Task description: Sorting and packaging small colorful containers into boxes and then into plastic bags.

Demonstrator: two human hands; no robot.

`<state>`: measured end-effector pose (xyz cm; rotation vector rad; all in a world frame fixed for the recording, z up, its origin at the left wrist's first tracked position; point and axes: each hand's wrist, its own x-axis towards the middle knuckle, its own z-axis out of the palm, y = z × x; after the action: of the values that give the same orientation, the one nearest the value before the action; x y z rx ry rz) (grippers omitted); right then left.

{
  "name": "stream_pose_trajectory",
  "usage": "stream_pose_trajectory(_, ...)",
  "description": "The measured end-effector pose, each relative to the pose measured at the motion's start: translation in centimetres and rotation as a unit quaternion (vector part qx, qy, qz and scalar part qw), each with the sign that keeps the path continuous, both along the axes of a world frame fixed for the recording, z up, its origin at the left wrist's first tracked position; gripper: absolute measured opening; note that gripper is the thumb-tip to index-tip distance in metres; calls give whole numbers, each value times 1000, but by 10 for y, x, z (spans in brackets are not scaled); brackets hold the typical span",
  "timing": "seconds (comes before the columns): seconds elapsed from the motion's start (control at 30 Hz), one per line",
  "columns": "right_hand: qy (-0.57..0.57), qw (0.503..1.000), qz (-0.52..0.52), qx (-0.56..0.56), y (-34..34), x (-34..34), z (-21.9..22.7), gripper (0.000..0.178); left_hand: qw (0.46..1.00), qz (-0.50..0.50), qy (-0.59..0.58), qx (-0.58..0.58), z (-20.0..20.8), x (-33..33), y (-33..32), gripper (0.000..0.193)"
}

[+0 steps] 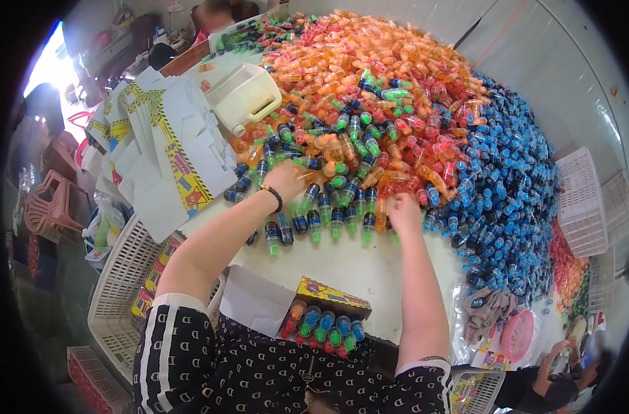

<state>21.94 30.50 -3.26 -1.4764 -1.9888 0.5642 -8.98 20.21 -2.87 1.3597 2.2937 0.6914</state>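
My left hand (285, 181), with a dark bracelet at the wrist, reaches into small bottles at the near edge of a big heap. Its fingers bend down among them, partly hidden. Farther right, my right hand (404, 211) has its fingers curled together beside an orange bottle (381, 212); what they grip is hidden. Between the hands lies a rough row of green bottles with dark blue labels (337, 219). Close to my body, an open yellow-patterned carton (334, 292) holds several small bottles (326, 321) with blue, green, orange and red parts.
Orange and red bottles (370, 52) pile up at the back, blue ones (511, 172) at the right. A cut-open white jug (242, 96) and stacked flat cartons (166, 141) lie left. White baskets (118, 290) flank the table. A pink round container (517, 334) sits right; other people are nearby.
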Motion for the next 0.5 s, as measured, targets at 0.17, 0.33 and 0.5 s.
stream_pose_trajectory(0.17,-249,967,-22,-56,2,-35,1,36,976,-57,196,-73,-26,-1,-2,28)
stream_pose_trajectory(0.33,-45,996,51,-50,11,-2,7,32,991,-85,81,-64,34,8,-8,26)
stream_pose_trajectory(0.5,107,993,25,-32,-7,19,33,22,985,-49,-17,163,19,-12,-13,29)
